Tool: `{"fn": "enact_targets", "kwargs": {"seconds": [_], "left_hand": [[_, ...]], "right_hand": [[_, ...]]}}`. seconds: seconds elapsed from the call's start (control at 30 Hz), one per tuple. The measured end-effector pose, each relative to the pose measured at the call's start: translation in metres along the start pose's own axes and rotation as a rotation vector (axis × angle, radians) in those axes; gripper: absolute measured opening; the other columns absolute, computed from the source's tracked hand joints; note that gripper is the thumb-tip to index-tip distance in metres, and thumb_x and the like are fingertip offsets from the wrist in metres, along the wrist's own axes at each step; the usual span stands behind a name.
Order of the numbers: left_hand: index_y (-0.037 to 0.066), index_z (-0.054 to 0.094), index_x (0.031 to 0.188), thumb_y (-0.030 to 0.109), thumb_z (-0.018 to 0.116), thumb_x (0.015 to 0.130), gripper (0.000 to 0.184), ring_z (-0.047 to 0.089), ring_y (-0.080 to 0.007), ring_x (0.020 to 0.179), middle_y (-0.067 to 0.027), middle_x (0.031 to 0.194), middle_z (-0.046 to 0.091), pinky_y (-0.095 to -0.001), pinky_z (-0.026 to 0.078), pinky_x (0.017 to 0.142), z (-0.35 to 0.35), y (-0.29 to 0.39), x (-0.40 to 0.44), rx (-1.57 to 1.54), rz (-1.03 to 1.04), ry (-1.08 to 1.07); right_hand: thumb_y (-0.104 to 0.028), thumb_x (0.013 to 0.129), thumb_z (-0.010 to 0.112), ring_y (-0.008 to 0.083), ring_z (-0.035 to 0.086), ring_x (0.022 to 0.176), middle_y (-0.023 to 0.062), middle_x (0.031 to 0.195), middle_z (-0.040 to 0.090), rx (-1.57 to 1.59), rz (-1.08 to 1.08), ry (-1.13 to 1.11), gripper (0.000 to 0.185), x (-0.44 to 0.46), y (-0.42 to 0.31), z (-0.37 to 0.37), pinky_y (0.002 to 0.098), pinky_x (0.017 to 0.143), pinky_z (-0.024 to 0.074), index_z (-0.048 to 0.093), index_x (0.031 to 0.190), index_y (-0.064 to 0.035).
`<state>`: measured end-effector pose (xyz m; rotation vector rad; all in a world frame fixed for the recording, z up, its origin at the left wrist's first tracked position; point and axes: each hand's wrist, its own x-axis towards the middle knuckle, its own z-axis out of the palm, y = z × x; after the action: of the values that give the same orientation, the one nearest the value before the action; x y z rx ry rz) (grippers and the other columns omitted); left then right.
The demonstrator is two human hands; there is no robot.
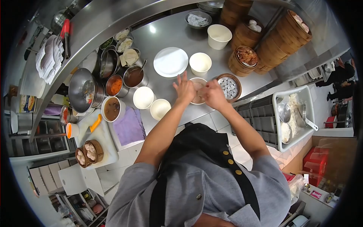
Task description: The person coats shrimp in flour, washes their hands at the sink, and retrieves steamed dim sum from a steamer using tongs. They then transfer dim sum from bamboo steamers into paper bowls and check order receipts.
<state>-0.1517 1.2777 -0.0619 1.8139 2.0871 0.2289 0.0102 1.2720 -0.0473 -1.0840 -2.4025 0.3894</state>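
A small round container (198, 99) with pinkish contents stands on the steel counter between my hands. At its left rim is my left hand (184, 90), its fingers spread and pointing away from me. My right hand (214, 94) reaches over the container's right side with the fingers curled together; whatever they grip is hidden or too small to make out. Just right of that hand lies a round bamboo steamer (239, 87) with a perforated, dotted liner. White paper bowls (200, 63) and a white plate (170, 62) stand close by.
Stacked bamboo steamers (278, 45) rise at the back right. Metal pots with sauce (134, 76) and shredded carrot stand at left. A purple cloth (129, 126) and a cutting board (109, 151) with a knife and two steamers are nearer. A rice tub (309, 113) is at right.
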Motion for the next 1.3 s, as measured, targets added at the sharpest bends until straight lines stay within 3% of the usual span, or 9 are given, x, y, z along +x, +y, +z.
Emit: {"fn": "enact_targets", "kwargs": {"seconds": [0.13,0.33,0.47,0.53,0.63,0.83,1.03,1.17,1.3], "left_hand": [[0.005,0.068,0.092,0.016,0.066,0.07,0.024,0.019,-0.0388,0.134,-0.0112,0.146,0.023,-0.0655,0.022,0.097,0.001,-0.003,0.002,-0.009,0.045,-0.025],[0.01,0.064,0.099,0.016,0.069,0.07,0.03,0.023,-0.0342,0.133,-0.012,0.142,0.029,-0.0594,0.027,0.097,-0.009,-0.016,0.011,-0.335,0.098,-0.025],[0.01,0.059,0.106,0.011,0.063,0.079,0.027,0.026,-0.027,0.133,-0.0136,0.142,0.029,-0.0366,0.033,0.101,-0.043,-0.031,0.004,-0.829,0.263,0.091],[0.01,0.058,0.106,0.009,0.062,0.081,0.026,0.032,-0.0251,0.13,-0.0139,0.14,0.031,-0.0346,0.037,0.096,-0.069,-0.036,-0.014,-0.903,0.268,0.05],[0.009,0.057,0.107,0.009,0.063,0.08,0.028,0.039,-0.0294,0.124,-0.0146,0.137,0.036,-0.0355,0.037,0.096,-0.065,-0.036,-0.032,-0.921,0.284,-0.02],[0.005,0.057,0.1,0.006,0.064,0.078,0.023,0.051,-0.0271,0.104,-0.0114,0.123,0.047,-0.0349,0.044,0.081,-0.044,-0.019,-0.062,-0.613,0.366,0.115],[0.004,0.058,0.095,0.003,0.064,0.076,0.02,0.052,-0.0298,0.094,-0.0133,0.106,0.05,-0.0382,0.043,0.079,-0.038,-0.021,-0.087,-0.489,0.501,0.268],[0.003,0.058,0.095,0.003,0.063,0.077,0.019,0.054,-0.0261,0.09,-0.0115,0.1,0.052,-0.0337,0.045,0.07,-0.08,-0.023,-0.135,-0.58,0.448,0.232],[0.002,0.059,0.096,0.004,0.064,0.078,0.018,0.056,-0.0188,0.083,-0.0083,0.095,0.055,-0.0265,0.043,0.06,-0.093,-0.037,-0.18,-0.818,0.284,0.082]], "right_hand": [[-0.02,0.066,0.061,0.0265,0.048,0.101,0.008,0.092,0.061,-0.358,-0.043,-0.21,0.015,0.02,-0.002,0.024,0.0415,0.078,0.039,0.068,0.076,-0.0116],[-0.008,0.061,0.064,0.0211,0.057,0.067,0.0085,0.069,0.063,-0.011,-0.118,-0.123,0.011,0.039,0.008,0.01,0.0341,0.066,0.0444,0.065,0.071,-0.0043],[-0.002,0.069,0.061,0.0114,0.054,0.053,0.0069,0.059,0.06,0.391,0.163,0.04,0.003,0.051,0.01,-0.042,0.0255,0.046,0.0411,0.06,0.066,0.0],[-0.004,0.064,0.061,0.0135,0.055,0.051,0.0066,0.058,0.059,0.766,0.598,-0.031,0.004,0.038,0.03,-0.077,0.0255,0.049,0.045,0.061,0.067,-0.0011],[-0.001,0.067,0.059,0.0163,0.058,0.048,0.0102,0.057,0.06,0.616,0.759,-0.155,0.005,0.003,0.087,-0.065,0.0288,0.046,0.0453,0.06,0.071,0.001],[-0.001,0.068,0.059,0.0342,0.063,0.071,0.0187,0.075,0.061,-0.112,0.417,0.05,0.012,-0.02,0.099,-0.036,0.0435,0.065,0.0505,0.062,0.08,-0.0005],[-0.006,0.073,0.054,0.0363,0.06,0.083,0.0197,0.088,0.059,-0.443,0.206,-0.052,0.018,-0.027,0.094,-0.038,0.0449,0.071,0.0497,0.065,0.088,-0.0046],[0.003,0.064,0.06,0.0338,0.06,0.08,0.0166,0.08,0.058,-0.274,0.278,0.126,0.026,-0.018,0.084,-0.046,0.0416,0.071,0.0488,0.067,0.088,-0.0068],[0.002,0.062,0.063,0.033,0.06,0.075,0.0145,0.077,0.058,-0.064,0.224,-0.005,0.031,-0.02,0.105,-0.029,0.0394,0.068,0.049,0.068,0.091,-0.0082]]}}
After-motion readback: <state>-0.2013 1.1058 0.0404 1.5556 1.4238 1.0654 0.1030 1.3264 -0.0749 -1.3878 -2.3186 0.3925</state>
